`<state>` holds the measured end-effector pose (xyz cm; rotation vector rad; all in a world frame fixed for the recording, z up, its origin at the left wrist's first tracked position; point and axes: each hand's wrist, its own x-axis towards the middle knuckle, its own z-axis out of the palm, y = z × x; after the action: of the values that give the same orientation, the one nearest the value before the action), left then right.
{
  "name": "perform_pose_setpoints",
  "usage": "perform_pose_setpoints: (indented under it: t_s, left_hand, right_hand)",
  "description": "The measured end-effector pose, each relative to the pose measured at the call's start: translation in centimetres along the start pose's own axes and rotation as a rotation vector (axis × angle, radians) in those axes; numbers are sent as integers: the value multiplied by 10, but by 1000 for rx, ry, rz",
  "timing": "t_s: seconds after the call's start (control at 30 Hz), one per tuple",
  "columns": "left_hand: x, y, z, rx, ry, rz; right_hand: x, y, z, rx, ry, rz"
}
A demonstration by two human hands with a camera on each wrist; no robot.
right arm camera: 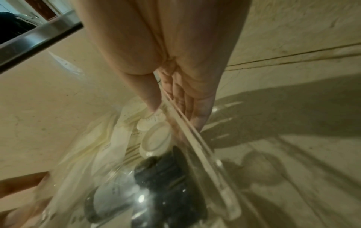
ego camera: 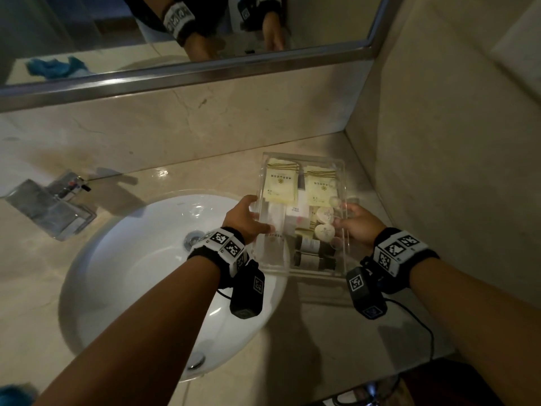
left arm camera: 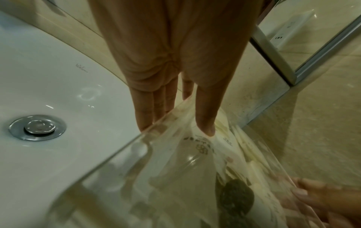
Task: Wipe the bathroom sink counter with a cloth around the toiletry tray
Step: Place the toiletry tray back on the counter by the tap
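A clear acrylic toiletry tray (ego camera: 270,254) holds cream sachets, round white soaps and two small dark bottles. It is at the counter's back right, its left side over the sink rim. Its shadow on the counter (ego camera: 322,317) suggests it is slightly raised. My left hand (ego camera: 259,215) grips the left wall, thumb inside and fingers outside, which is clear in the left wrist view (left arm camera: 175,129). On the opposite wall my right hand (ego camera: 344,218) pinches the same way (right arm camera: 175,115). A blue cloth (ego camera: 11,395) shows at the bottom left corner, and its reflection (ego camera: 55,67) lies in the mirror.
The white oval sink (ego camera: 140,259) with a chrome drain (ego camera: 191,238) lies left of the tray. A chrome faucet (ego camera: 52,209) stands at the far left. A marble side wall (ego camera: 439,142) closes the right. The mirror frame (ego camera: 205,73) runs along the back.
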<state>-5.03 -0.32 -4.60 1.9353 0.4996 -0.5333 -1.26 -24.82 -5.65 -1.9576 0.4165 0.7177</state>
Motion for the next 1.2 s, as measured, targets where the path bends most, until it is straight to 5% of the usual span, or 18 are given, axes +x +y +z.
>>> perform_pose_setpoints:
  t_s: [0.43, 0.67, 1.03, 1.13, 1.2]
  left_hand:
    - [-10, -10, 2, 54, -13, 19]
    - [-42, -28, 1, 86, -91, -34]
    - [-51, -30, 10, -47, -72, -97]
    - [-44, -24, 2, -5, -61, -70]
    - [-37, -19, -5, 23, -30, -64]
  right_hand:
    - [-21, -2, 0, -35, 25, -30]
    - [-29, 1, 3, 172, 1, 81]
    - [-28, -6, 5, -15, 70, 144]
    - [-32, -5, 1, -120, 18, 185]
    - [-40, -1, 2, 32, -93, 252]
